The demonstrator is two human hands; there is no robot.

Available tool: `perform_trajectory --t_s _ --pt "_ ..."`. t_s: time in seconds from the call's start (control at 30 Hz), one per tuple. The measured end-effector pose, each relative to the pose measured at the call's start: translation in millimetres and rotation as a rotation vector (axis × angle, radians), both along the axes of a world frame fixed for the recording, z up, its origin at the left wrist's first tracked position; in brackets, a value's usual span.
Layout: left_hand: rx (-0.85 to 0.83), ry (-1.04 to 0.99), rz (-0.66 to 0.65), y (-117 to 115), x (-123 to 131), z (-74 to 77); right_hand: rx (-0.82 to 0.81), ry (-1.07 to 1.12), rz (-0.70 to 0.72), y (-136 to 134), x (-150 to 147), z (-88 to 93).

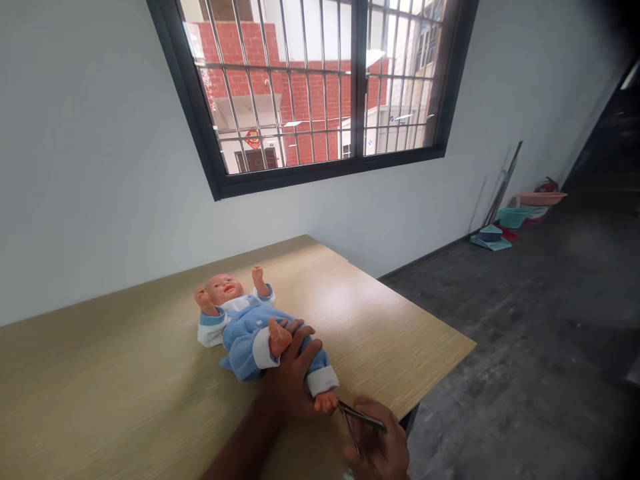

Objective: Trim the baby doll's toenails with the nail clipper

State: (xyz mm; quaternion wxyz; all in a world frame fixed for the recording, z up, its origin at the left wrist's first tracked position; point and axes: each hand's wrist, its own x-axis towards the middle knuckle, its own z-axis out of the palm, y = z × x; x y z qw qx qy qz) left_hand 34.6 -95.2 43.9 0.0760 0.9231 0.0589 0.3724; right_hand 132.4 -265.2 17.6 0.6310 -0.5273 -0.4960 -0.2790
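Observation:
A baby doll (pixel 260 323) in a blue outfit with white cuffs lies on its back on the wooden table (pixel 125 373), head toward the wall and both arms raised. My left hand (pixel 295 373) is closed around one of its legs, with fingers over the blue trouser leg. The doll's other foot sticks up beside my fingers. In my right hand (pixel 383 440) is a metal nail clipper (pixel 367 418), its two arms spread in a V. The clipper's tip is at the toes of the doll's held foot (pixel 326 401); whether it grips a toe I cannot tell.
Behind the table rises a white wall with a barred, dark-framed window (pixel 320 87). The table's right edge drops to a dark grey floor (pixel 500 373). Along the wall at right stand a dustpan (pixel 491 239), a long handle and several basins (pixel 543 199).

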Motion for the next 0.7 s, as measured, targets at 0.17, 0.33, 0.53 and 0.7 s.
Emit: perform_trajectory --t_s 0.17,0.33,0.53,0.7 --pt "0.013 -0.004 -0.008 0.7 0.0 1.3 0.031 -0.015 -0.019 0.3 -0.7 0.6" --pt "0.038 -0.019 -0.023 1.9 -0.5 1.3 0.029 -0.012 0.01 2.3 -2.3 3.2" --pt "0.045 -0.028 -0.024 1.7 -1.7 -0.9 0.018 0.006 0.035 2.0 -0.7 -2.3" --pt "0.037 -0.027 -0.021 0.3 -1.5 0.7 0.014 -0.001 0.018 -1.1 0.3 -0.1"
